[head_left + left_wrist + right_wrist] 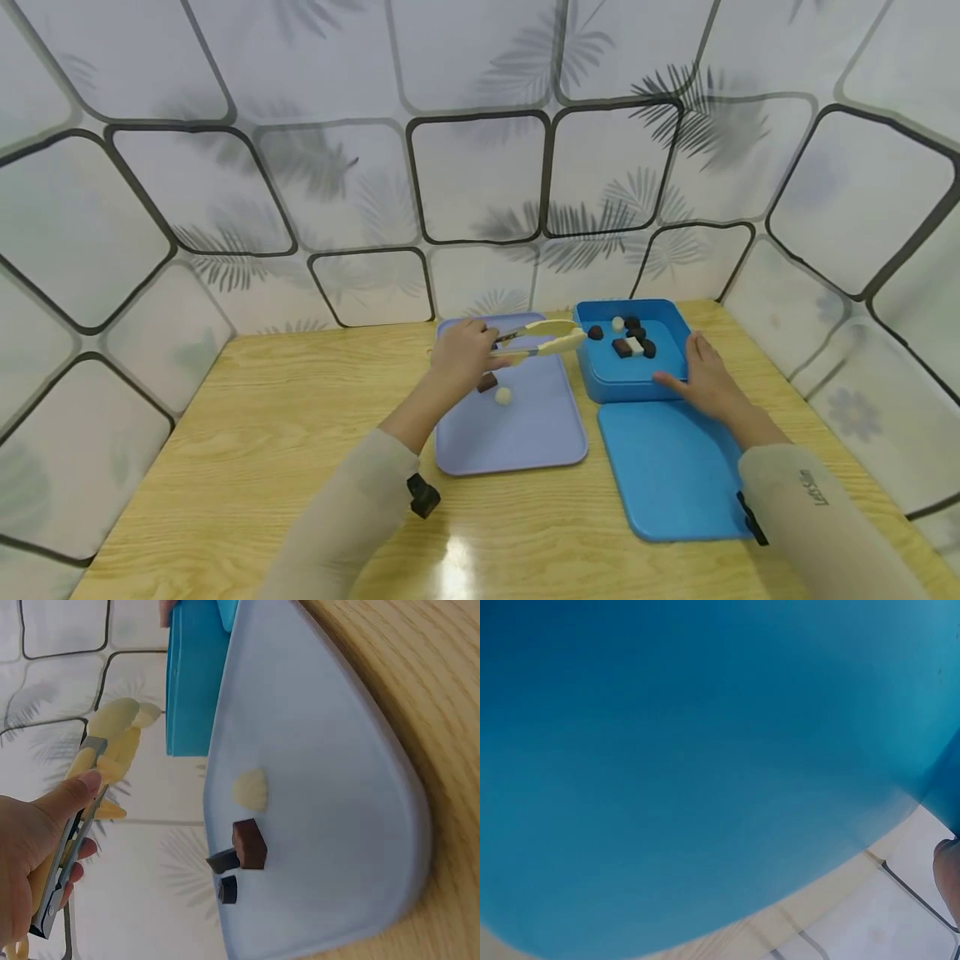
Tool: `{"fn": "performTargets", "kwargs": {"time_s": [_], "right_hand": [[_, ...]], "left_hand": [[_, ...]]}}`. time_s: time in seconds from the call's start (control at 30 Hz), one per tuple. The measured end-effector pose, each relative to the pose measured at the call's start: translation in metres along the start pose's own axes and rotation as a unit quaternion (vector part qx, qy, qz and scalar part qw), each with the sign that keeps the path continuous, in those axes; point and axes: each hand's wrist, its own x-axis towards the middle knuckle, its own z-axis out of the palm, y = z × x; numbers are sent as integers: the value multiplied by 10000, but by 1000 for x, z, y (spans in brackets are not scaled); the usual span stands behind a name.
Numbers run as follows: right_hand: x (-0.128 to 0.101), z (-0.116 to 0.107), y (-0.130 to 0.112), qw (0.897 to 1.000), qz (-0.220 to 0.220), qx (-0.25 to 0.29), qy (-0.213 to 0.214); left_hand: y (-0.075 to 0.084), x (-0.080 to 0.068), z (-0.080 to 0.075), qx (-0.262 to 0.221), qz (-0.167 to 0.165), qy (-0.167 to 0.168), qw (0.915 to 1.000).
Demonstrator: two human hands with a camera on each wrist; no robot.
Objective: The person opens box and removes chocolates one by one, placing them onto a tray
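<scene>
My left hand grips metal tongs with pale yellow tips, above the far part of a lavender tray. The tips point right, close to a blue box; whether anything is between them I cannot tell. On the tray lie a brown chocolate-like piece, a cream dome-shaped piece and dark pieces. Several dark and cream pieces are in the box. With fingers along its right side and thumb at the front rim, my right hand touches the box.
A flat blue lid lies in front of the box, under my right forearm. All stand on a wood-grain table. Patterned white cloth rises behind the table and at both sides.
</scene>
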Motion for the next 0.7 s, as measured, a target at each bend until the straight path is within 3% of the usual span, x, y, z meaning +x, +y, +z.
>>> {"fn": "performTargets", "kwargs": {"time_s": [0.23, 0.47, 0.7], "right_hand": [[0, 3, 4, 10000, -21, 7, 31], [-1, 1, -1, 10000, -28, 48, 39], [0, -1, -1, 10000, -25, 40, 44]], "left_hand": [[-18, -22, 4, 107, -22, 330, 9994], [-33, -39, 0, 230, -272, -13, 9994], [-47, -52, 0, 359, -281, -229, 9987]]}}
